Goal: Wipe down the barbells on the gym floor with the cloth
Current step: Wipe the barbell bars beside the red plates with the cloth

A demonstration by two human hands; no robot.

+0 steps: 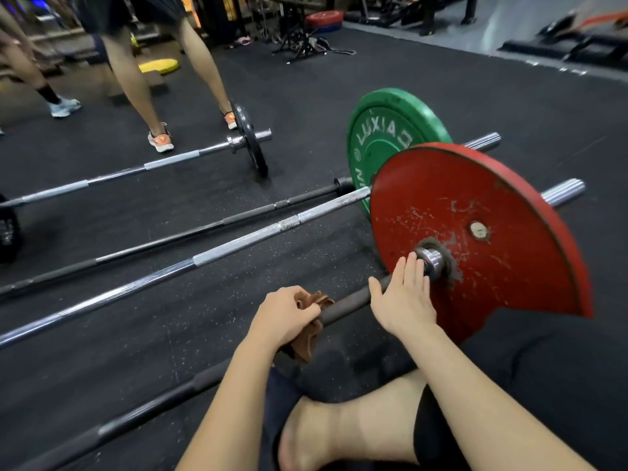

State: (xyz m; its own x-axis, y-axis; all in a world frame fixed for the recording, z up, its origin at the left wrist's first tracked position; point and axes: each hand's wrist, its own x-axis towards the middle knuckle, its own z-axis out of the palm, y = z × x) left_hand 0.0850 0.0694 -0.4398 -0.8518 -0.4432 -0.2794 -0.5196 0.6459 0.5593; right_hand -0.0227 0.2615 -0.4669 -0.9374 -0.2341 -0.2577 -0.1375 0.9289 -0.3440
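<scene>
Single head-worn wide-angle view, looking forward and down, close over the nearest barbell [346,305], gym floor [373,73] beyond

Red plate [475,232] rightward; open floor [153,334] leftward.

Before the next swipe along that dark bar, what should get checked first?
1. Cloth wrapped on the dark bar, gripped by the left hand: ok.
2. Right hand flat on the bar beside the red plate, steadying it: ok.
3. Bystander's legs apart from this bar, by the far barbell: ok.
4. Bar stretch behind the forearm free of snags: cannot tell.
5. Cloth clean enough: cannot tell.
</scene>
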